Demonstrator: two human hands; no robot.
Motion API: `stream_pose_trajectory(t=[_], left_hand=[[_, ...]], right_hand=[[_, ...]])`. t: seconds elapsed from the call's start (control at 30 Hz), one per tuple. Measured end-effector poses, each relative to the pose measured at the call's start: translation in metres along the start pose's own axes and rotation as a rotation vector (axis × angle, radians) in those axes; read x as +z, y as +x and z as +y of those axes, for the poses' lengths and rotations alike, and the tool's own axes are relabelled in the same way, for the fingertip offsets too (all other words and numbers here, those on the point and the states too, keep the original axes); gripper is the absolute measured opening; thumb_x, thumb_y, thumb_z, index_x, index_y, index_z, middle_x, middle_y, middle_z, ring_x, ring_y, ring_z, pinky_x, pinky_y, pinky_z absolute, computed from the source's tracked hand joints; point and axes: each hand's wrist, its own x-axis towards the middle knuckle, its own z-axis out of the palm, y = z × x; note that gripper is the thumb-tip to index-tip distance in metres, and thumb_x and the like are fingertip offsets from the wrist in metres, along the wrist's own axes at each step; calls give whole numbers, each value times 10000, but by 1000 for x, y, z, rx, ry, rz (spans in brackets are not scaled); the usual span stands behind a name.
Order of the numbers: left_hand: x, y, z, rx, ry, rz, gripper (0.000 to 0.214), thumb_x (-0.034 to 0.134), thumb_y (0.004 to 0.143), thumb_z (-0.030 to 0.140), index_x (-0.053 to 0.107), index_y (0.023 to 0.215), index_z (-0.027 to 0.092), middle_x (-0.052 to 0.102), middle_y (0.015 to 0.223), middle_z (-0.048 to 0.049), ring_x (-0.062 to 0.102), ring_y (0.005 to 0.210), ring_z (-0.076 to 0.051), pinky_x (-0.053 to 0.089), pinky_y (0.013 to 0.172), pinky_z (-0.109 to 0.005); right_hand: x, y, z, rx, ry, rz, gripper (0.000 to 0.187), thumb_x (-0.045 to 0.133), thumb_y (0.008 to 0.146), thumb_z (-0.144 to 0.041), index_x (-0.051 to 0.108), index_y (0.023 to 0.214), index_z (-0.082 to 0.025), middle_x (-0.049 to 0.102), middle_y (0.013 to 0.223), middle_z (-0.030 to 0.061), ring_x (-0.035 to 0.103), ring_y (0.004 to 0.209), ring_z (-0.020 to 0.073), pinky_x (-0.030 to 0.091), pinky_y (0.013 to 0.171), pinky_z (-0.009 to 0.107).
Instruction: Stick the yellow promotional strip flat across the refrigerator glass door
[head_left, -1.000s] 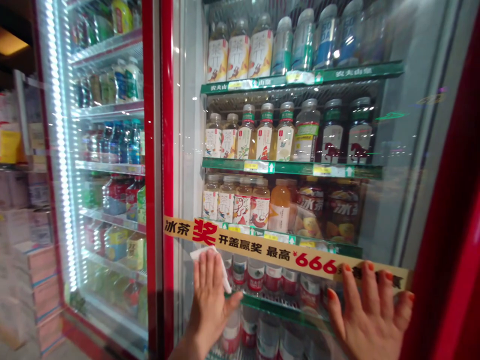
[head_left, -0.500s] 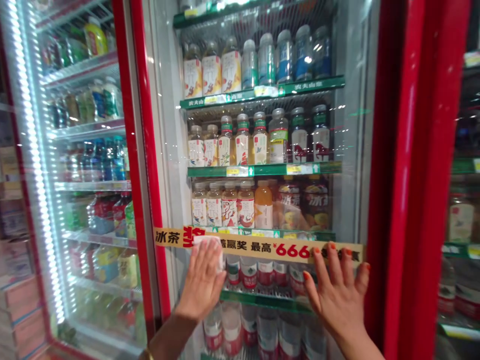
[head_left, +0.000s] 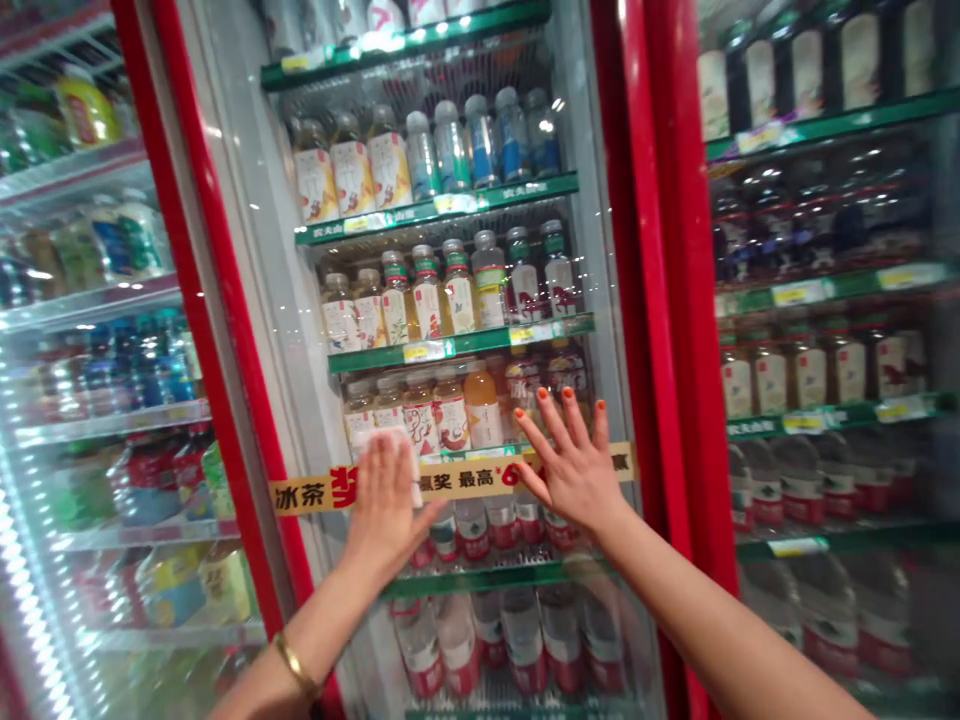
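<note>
A drinks fridge with a red-framed glass door (head_left: 600,250) stands in front of me. My left hand (head_left: 386,505) lies flat on the glass and presses a white cloth (head_left: 411,450) against it, over a yellow sticker strip (head_left: 457,478) with red and black print. My right hand (head_left: 570,465) is spread flat on the same glass a little to the right, fingers apart, covering part of the strip and holding nothing. Behind the glass, several bottles (head_left: 427,295) stand in rows on green shelves (head_left: 450,345).
Another lit fridge (head_left: 97,380) with drinks stands to the left, its door frame (head_left: 195,300) red too. A third fridge (head_left: 825,330) with bottles is on the right.
The view has swung right and I have stepped back. My right hand slid left and up along the glass, closer to my left hand, which moved slightly up with the cloth.
</note>
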Motion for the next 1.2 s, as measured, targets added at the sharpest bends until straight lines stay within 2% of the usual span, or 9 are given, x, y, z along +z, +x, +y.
stream_pose_trajectory(t=[0.13, 0.3, 0.43, 0.57, 0.67, 0.8, 0.97, 1.07, 1.2], left_hand=[[-13, 69, -5, -244, -31, 81, 985, 396, 1051, 694, -108, 1741, 204, -151, 1831, -154, -154, 1701, -382, -35, 1373, -685], [-5, 67, 42, 264, 58, -9, 999, 453, 997, 782, 83, 1761, 255, 121, 1849, -74, -41, 1727, -279, -36, 1410, -516], [-13, 54, 13, 544, 121, -105, 984, 504, 977, 787, 130, 1756, 315, 220, 1831, -22, 10, 1725, -220, -15, 1415, -428], [-31, 117, -19, 136, 55, 4, 1014, 452, 1020, 738, -91, 1746, 283, -69, 1848, -90, -121, 1714, -292, -39, 1403, -577], [-27, 151, 2, 10, 1, 61, 1072, 431, 1023, 743, -213, 1711, 231, -139, 1837, -131, -155, 1707, -322, -44, 1397, -613], [-14, 120, 40, 495, -11, -140, 1071, 462, 996, 775, -52, 1747, 210, 89, 1847, -106, 33, 1723, -303, 7, 1415, -504], [-39, 126, 13, 887, -28, -413, 968, 447, 943, 871, 231, 1731, 351, 417, 1746, 20, 337, 1654, -185, 119, 1395, -329], [-52, 175, -2, 686, 1, -353, 982, 460, 954, 849, 205, 1742, 320, 282, 1809, -16, 204, 1704, -241, 77, 1413, -431], [-42, 193, 27, 456, 11, -200, 998, 337, 1059, 692, -102, 1726, 93, -69, 1828, -189, -139, 1708, -350, -93, 1361, -672]], right_hand=[[4, -4, 2, 14, 3, 12, 816, 570, 1040, -583, 234, 1739, -330, 205, 1826, 58, 70, 1715, 342, -7, 1364, 680], [6, -8, -1, 115, 44, 62, 950, 642, 999, -562, 140, 1758, -289, 60, 1838, 145, 9, 1704, 430, 113, 1329, 751], [9, -8, 0, 118, 67, 89, 955, 643, 1000, -514, 111, 1760, -292, 12, 1839, 145, 31, 1702, 437, 150, 1324, 754], [9, -8, -1, 120, 94, 97, 943, 630, 1010, -497, 92, 1761, -309, -21, 1841, 118, 35, 1704, 427, 145, 1336, 738], [9, -7, -1, 132, 86, 105, 922, 610, 1022, -491, 93, 1762, -305, -37, 1842, 111, 27, 1705, 420, 137, 1341, 732], [10, -7, -2, 129, 86, 124, 988, 577, 1031, -494, 10, 1751, -128, -48, 1826, 201, 14, 1709, 399, 125, 1354, 707], [8, -6, -3, 132, 99, 93, 1004, 566, 1026, -472, -10, 1734, -55, 32, 1819, 241, 2, 1709, 396, 129, 1352, 716], [7, -5, -3, 132, 105, 92, 1019, 569, 1022, -473, -11, 1721, -10, 37, 1808, 278, -8, 1706, 405, 143, 1346, 724], [10, -7, -3, 128, 109, 108, 1031, 585, 1010, -443, -17, 1711, 15, -6, 1800, 306, -19, 1703, 419, 162, 1335, 750]])
